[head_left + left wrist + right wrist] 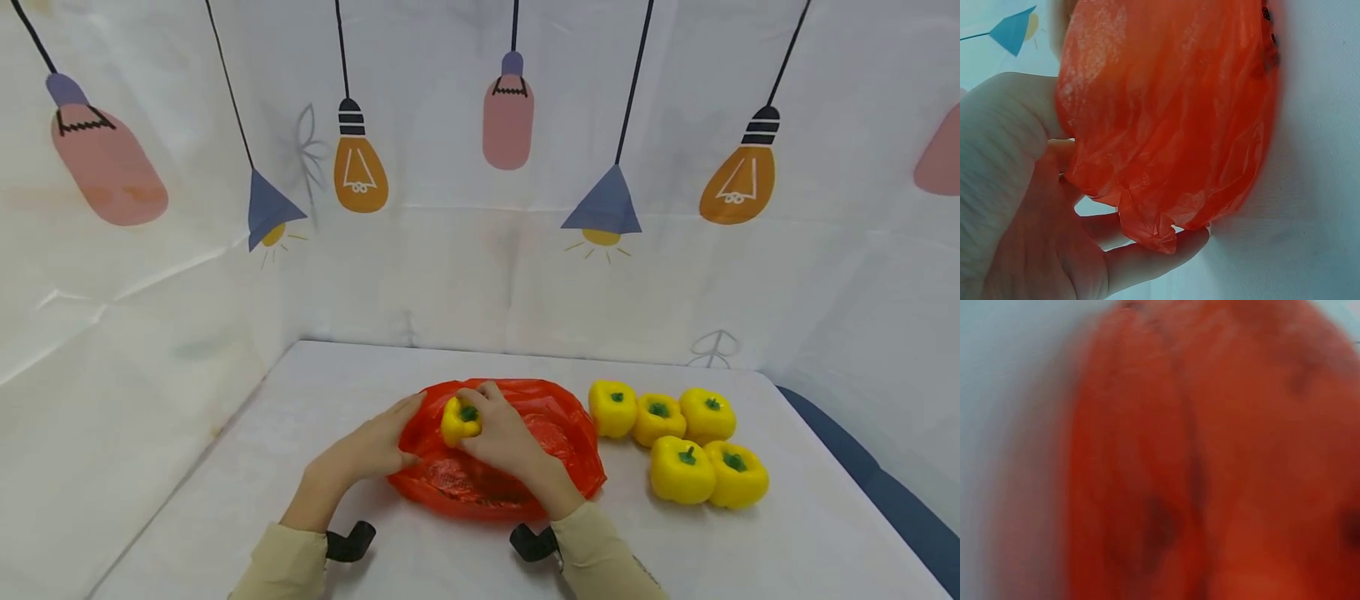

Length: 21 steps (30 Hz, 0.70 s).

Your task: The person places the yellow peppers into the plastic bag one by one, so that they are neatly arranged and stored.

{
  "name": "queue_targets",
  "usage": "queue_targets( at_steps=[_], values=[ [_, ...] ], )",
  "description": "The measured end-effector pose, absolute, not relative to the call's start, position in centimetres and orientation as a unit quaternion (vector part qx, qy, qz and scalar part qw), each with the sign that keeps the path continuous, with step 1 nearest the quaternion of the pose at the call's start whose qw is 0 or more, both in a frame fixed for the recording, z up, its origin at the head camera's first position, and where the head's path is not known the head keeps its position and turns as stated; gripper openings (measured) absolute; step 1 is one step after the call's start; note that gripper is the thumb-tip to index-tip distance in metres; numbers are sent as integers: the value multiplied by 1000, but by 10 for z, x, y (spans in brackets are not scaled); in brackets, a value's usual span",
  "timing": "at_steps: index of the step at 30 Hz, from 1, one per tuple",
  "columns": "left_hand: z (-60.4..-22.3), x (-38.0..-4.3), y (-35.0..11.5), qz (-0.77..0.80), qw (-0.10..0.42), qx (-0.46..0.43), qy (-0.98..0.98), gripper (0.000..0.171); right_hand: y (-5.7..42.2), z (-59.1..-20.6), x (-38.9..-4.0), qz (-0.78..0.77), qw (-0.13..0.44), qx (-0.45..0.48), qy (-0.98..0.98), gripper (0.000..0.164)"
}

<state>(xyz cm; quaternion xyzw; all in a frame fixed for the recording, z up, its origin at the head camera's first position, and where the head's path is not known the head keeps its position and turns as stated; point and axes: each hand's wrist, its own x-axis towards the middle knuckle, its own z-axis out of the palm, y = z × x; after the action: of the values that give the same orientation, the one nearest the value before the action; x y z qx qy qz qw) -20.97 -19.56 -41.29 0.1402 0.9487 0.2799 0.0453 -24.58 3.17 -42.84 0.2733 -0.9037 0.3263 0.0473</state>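
Observation:
A red plastic bag (525, 492) lies spread on the table, its mouth facing up in the head view. My right hand (504, 433) grips a small yellow bell pepper (454, 423) with a green stem over the left part of the bag. At the bag's left edge, my left hand (378, 442) holds the film between thumb and fingers. Close up in the left wrist view, the crumpled red bag (1172, 125) hides some fingertips of the left hand (1041, 206). Blurred red film fills most of the right wrist view, where neither the right hand nor the pepper can be made out.
Several yellow bell peppers (684, 469) stand in two groups right of the bag on the white table (300, 400). Black wrist mounts (351, 542) stick out below both sleeves. A white sheet (450, 275) printed with lamps hangs behind the table.

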Motion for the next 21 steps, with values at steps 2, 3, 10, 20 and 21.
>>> queue_targets(
  at_steps=[2,3,10,20,21],
  values=[
    [-413,-210,-194,277,43,144,949,90,29,-431,-246,326,47,269,-905,62],
    [-412,-209,-194,277,43,143,949,90,28,-432,-246,326,48,268,-905,61],
    [-409,-209,-192,268,47,140,952,90,28,-436,-247,321,61,258,-909,61],
    [-412,-207,-193,272,50,130,952,89,35,-436,-244,313,40,266,-911,74],
    [-412,-207,-193,272,49,130,952,90,37,-435,-243,311,39,266,-912,75]
  ],
)
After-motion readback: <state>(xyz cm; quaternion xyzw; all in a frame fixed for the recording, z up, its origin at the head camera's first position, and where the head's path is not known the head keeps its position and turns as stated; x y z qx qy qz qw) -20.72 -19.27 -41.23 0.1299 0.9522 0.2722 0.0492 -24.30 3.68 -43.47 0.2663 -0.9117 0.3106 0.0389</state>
